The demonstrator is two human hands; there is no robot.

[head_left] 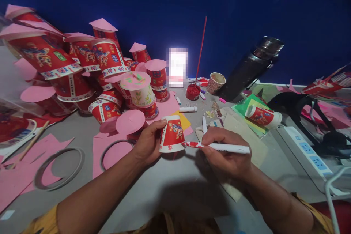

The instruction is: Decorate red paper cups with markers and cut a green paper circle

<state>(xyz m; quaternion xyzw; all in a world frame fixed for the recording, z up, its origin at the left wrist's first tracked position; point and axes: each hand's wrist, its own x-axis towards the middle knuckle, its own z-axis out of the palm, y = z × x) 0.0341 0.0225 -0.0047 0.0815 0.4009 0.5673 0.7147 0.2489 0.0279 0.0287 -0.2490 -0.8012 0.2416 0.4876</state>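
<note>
Near the middle of the view, my left hand [149, 142] grips a red printed paper cup [172, 132] by its left side, with the thumb near its upper edge. The cup is upside down, its wide white rim at the bottom bearing a red flower pattern. My right hand [229, 150] is closed round a white marker pen [227, 148] whose front part is smeared red. The marker's tip points left and meets the cup's lower right side near the rim. The palm side of my left hand is hidden behind the cup.
Stacked red cups with pink paper tops [52, 56] crowd the left. Behind stand a lit phone [177, 67], a red pot with a stick [193, 92] and a black flask [248, 69]. A power strip [305, 153] lies right; a grey ring [41, 175] lies left.
</note>
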